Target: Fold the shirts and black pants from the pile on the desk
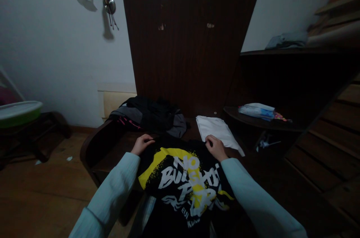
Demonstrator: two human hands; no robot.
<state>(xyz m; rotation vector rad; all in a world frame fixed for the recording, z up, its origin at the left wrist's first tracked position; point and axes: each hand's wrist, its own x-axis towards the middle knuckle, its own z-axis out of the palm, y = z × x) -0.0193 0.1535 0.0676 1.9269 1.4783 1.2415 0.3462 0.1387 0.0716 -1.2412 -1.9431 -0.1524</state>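
I have the left hand [142,145] pinched on the far edge of a black shirt [184,189], thumb against fingers, and the right hand [216,148] closed the same way on that edge, so the cloth spans the gap between them and falls toward me between the forearms. Through this camera I can't tell how much of it the table [118,148] carries. I judge the shirt light and limp, neither slippery nor fragile; the big yellow-and-white print may make the front a touch stiffer than the plain cloth. I would keep both holds at the outer ends of that edge, since a grip nearer the middle would likely let the sides droop and crease. Just beyond the left hand lies a heap of dark clothes [152,114]; just beyond the right hand is a flat white item [215,130], perhaps folded cloth.
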